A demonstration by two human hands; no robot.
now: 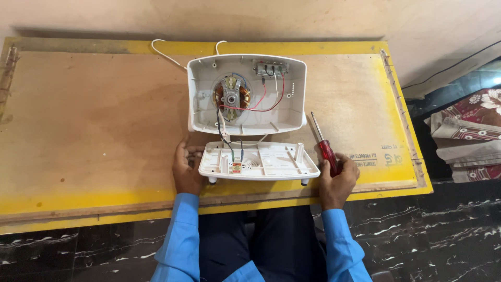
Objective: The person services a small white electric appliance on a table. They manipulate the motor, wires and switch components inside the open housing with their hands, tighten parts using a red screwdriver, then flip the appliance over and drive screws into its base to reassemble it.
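Two hands: both of ours come up from the lower middle of the frame in blue sleeves and rest on the near edge of the wooden board [104,130].
Left hand [186,168]: we see it lying back-up, fingers loosely curled against the left end of the white cover plate [259,162]; it touches that end, and we cannot tell whether it actually grips it.
Right hand [338,180]: closed in a fist around the red handle of the screwdriver [323,143], just right of the cover plate's right corner.
Screwdriver: its metal shaft slants up and to the left out of our fist, the tip lying near the lower right corner of the white housing [246,94], apart from it.
Cover plate: flat on the board between our two hands, lower centre of the frame, inner ribs facing up, with two small round feet showing on its near edge.
White housing: open side up, just above the cover plate in the upper centre, with a copper-wound motor [231,96] inside on the left.
Wires: red and black leads [261,102] run inside the housing, and dark ones drop down onto the cover plate.
White cord [166,52]: it loops away from the housing's upper left corner.
Folded cloths [464,136]: stacked at the right edge of the frame, well apart from our hands.
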